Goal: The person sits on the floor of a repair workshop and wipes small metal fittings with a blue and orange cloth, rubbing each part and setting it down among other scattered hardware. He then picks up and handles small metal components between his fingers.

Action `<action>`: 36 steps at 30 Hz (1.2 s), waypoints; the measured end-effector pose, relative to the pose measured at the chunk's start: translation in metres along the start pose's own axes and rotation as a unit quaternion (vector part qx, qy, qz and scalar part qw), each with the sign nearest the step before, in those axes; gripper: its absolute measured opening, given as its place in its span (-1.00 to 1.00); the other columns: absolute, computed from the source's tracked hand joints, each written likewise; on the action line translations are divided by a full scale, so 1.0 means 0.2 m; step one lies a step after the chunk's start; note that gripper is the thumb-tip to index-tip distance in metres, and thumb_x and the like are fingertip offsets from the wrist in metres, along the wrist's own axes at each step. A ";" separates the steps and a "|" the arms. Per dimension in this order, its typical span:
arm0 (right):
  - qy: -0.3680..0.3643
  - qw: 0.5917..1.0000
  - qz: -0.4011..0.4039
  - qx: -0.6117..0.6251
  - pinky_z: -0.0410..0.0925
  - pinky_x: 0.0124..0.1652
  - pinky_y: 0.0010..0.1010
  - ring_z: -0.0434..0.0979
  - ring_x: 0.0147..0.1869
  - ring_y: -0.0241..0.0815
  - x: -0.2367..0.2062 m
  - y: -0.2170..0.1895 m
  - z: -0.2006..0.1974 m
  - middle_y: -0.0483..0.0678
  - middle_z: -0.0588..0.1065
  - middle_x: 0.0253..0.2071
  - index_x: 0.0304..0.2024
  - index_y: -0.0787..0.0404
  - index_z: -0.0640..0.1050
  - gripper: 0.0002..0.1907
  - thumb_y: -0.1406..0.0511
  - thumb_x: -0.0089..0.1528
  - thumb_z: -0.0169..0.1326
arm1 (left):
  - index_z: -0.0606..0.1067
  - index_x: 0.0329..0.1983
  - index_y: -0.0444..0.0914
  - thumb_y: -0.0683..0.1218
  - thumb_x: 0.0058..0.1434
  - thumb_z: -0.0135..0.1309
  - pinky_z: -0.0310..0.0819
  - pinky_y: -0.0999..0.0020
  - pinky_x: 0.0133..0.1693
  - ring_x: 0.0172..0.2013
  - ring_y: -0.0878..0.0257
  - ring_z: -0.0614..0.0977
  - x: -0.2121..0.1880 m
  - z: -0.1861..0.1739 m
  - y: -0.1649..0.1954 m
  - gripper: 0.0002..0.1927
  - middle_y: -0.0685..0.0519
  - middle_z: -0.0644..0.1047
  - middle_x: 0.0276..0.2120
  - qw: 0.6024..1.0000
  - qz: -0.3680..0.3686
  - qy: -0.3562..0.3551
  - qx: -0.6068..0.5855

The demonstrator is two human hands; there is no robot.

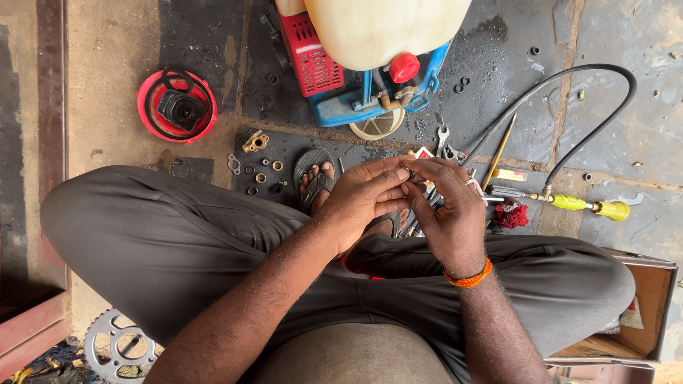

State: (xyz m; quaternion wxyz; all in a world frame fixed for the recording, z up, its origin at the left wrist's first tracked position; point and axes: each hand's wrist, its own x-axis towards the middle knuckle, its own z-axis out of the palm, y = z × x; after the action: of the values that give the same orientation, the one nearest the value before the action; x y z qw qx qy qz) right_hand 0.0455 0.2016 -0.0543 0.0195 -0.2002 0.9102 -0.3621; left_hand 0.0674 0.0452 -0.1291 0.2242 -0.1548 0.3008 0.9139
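Note:
My left hand (366, 195) and my right hand (448, 210) meet above my crossed legs, fingertips pressed together around a small dark part (410, 175) that is mostly hidden. An orange band circles my right wrist, and a ring shows on one finger. Just beyond my hands, several metal tools (445, 146) lie on the stone floor. Further out stands a sprayer machine (356, 64) with a white tank, a red engine cover and a blue frame.
A red round cover with a black part (178, 107) lies at the left. Small rings and a brass fitting (255, 142) lie by my sandalled foot. A black hose (605, 107) leads to a yellow nozzle (594, 206). A sprocket (114, 348) lies lower left, a cardboard box (640, 313) right.

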 end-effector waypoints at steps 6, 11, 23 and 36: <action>-0.003 0.999 -0.034 0.020 0.46 0.09 -0.27 0.59 0.20 -0.06 0.00 -0.01 0.00 0.06 0.56 0.10 0.12 0.22 0.56 -0.58 0.43 0.20 0.27 | 0.42 0.31 -0.35 -0.08 0.40 0.04 0.57 0.19 0.14 0.02 0.19 0.63 0.00 0.00 0.02 -0.55 -0.08 0.58 -0.01 1.000 -0.006 0.003 -0.009; 0.033 0.998 -0.052 0.031 0.45 0.16 -0.26 0.59 0.23 -0.04 -0.01 -0.03 -0.01 0.05 0.54 0.11 0.12 0.21 0.55 -0.62 0.43 0.26 0.27 | 0.44 0.26 -0.30 -0.07 0.38 0.01 0.57 0.23 0.15 0.03 0.24 0.65 -0.02 0.00 0.06 -0.59 -0.04 0.60 0.02 0.999 -0.006 -0.004 -0.041; -0.002 0.986 -0.138 -0.090 0.38 -0.06 -0.18 0.49 -0.01 -0.02 -0.04 -0.07 0.12 -0.06 0.52 -0.07 -0.04 0.19 0.64 -0.68 0.36 0.13 0.32 | 0.50 0.17 -0.33 -0.11 0.38 0.07 0.51 0.26 0.16 0.08 0.20 0.61 -0.03 0.01 0.06 -0.67 -0.09 0.60 0.02 0.997 0.041 -0.014 -0.057; 0.008 0.994 -0.101 -0.038 0.43 -0.06 -0.25 0.58 -0.01 -0.01 -0.07 -0.03 0.11 -0.02 0.57 -0.06 -0.04 0.18 0.61 -0.76 0.38 0.23 0.25 | 0.50 0.17 -0.32 -0.12 0.39 0.04 0.52 0.28 0.07 0.03 0.23 0.62 -0.02 0.00 0.06 -0.68 -0.08 0.61 0.03 0.998 0.037 -0.012 -0.059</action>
State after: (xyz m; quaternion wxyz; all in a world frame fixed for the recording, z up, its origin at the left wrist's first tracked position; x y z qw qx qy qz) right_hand 0.0638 0.1877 -0.0678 -0.0317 -0.2886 0.8988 -0.3286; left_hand 0.0648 0.0346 -0.1214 0.1839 -0.1456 0.2497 0.9395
